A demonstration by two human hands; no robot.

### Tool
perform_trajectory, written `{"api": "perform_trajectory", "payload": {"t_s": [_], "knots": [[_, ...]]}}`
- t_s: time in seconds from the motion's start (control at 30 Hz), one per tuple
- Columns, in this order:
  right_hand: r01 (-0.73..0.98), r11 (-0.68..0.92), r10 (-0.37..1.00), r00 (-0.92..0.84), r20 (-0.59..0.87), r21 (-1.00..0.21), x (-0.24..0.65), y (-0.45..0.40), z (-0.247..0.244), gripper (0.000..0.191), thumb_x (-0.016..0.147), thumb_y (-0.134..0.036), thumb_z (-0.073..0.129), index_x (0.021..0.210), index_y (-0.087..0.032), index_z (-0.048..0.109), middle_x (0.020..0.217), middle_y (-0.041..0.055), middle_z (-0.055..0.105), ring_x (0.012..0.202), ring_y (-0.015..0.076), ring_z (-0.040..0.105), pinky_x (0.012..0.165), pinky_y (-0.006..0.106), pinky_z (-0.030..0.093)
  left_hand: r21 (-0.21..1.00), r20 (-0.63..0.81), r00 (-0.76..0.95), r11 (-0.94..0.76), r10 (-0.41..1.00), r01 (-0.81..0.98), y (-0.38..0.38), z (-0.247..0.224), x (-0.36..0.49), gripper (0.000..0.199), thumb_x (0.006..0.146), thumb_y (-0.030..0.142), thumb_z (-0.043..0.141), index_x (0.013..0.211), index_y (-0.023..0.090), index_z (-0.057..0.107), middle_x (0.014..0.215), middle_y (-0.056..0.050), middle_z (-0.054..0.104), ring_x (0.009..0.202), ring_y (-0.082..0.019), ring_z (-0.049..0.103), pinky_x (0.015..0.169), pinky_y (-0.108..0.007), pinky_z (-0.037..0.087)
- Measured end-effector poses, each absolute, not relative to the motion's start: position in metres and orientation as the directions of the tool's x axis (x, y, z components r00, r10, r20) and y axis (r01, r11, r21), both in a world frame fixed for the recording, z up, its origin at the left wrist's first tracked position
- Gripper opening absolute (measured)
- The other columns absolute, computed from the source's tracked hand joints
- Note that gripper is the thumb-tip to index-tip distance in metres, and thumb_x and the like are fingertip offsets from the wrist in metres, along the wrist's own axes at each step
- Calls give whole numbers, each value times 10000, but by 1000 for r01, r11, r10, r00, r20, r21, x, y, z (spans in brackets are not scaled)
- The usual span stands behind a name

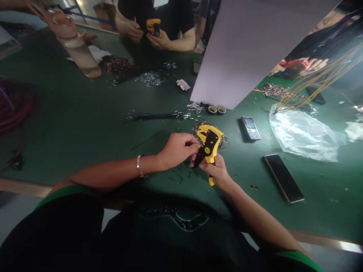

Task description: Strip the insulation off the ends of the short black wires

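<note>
My right hand [217, 169] is wrapped round the handle of a yellow and black hand tool [210, 143], its head pointing away from me. Beside the tool's jaws, my left hand [178, 150] is closed in a pinch; what its fingers hold is too small to make out. Under and behind the tool's head lies a pile of small dark pieces [224, 140]. Thin black wires [159, 116] with shiny ends stretch across the green table [85, 139] beyond my left hand. Short dark scraps [180, 173] are scattered just below my hands.
Two tape rolls [217, 110] sit by a tall white panel [235, 53]. To the right are a keypad phone [250, 128], a smartphone [283, 177] and a plastic bag [307, 136]. A bottle [82, 56] and a red wire coil [15, 104] are at left. Other people work across the table.
</note>
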State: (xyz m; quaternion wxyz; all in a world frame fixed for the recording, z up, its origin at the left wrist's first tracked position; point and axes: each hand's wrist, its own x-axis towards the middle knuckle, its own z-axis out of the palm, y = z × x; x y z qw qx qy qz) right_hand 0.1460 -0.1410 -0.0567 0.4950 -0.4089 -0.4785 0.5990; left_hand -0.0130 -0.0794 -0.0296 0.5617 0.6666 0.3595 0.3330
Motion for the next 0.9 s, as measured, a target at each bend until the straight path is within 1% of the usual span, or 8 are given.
{"api": "perform_trajectory", "payload": {"t_s": [0.07, 0.17, 0.23, 0.3, 0.47, 0.6, 0.73, 0.9], "knots": [[-184, -50, 985, -174, -17, -982, 146, -141, -56, 224, 693, -260, 718, 890, -195, 633, 824, 36, 643, 705, 196, 620, 732, 388, 528, 965, 90, 506, -201, 858, 168, -79, -29, -14, 170, 865, 214, 560, 741, 176, 669, 631, 0, 682, 501, -89, 614, 514, -241, 508], [-165, -41, 985, -172, -12, -985, 146, -142, -57, 206, 707, -251, 701, 891, -192, 628, 823, 36, 637, 706, 190, 617, 728, 380, 527, 892, 181, 511, -359, 840, 275, -78, -25, -15, 180, 850, 181, 577, 719, 185, 699, 645, 5, 704, 602, -104, 640, 657, -266, 523], [-142, -28, 986, -168, -4, -989, 147, -141, -58, 210, 717, -267, 697, 899, -192, 622, 828, 38, 640, 701, 186, 612, 718, 375, 530, 854, 207, 530, -416, 822, 312, -77, -22, -16, 192, 852, 169, 568, 720, 187, 707, 648, 9, 711, 642, -110, 645, 699, -272, 513], [-106, -11, 987, -163, 6, -994, 147, -141, -59, 218, 720, -276, 689, 907, -192, 617, 828, 37, 643, 692, 180, 610, 701, 362, 532, 840, 207, 533, -428, 820, 333, -78, -20, -17, 196, 859, 175, 561, 728, 183, 708, 655, 9, 716, 657, -113, 647, 694, -265, 503], [-24, 29, 992, -119, 31, -999, 145, -143, -60, 174, 717, -231, 645, 884, -188, 618, 783, 20, 646, 642, 159, 602, 639, 318, 520, 804, 203, 532, -450, 822, 388, -79, -21, -17, 187, 869, 189, 566, 756, 171, 713, 699, -10, 730, 691, -125, 657, 675, -261, 487], [65, 52, 997, -57, 49, -997, 143, -145, -60, 105, 711, -204, 613, 815, -194, 599, 702, -4, 627, 585, 146, 586, 581, 297, 504, 734, 238, 556, -522, 797, 434, -80, -23, -18, 203, 885, 188, 550, 764, 167, 712, 756, -28, 736, 713, -135, 656, 671, -270, 473], [180, 63, 998, -18, 61, -982, 144, -147, -64, 95, 701, -185, 607, 793, -191, 583, 659, -14, 609, 559, 141, 563, 554, 288, 472, 642, 263, 589, -594, 765, 485, -81, -26, -18, 217, 905, 204, 523, 794, 160, 704, 795, -51, 731, 716, -150, 649, 654, -285, 459], [273, 58, 998, -10, 58, -960, 147, -147, -65, 69, 726, -216, 595, 787, -186, 584, 601, -20, 594, 533, 141, 545, 547, 290, 460, 609, 263, 602, -614, 754, 502, -81, -30, -18, 209, 904, 193, 509, 820, 152, 697, 807, -68, 727, 727, -160, 652, 653, -289, 459]]}}
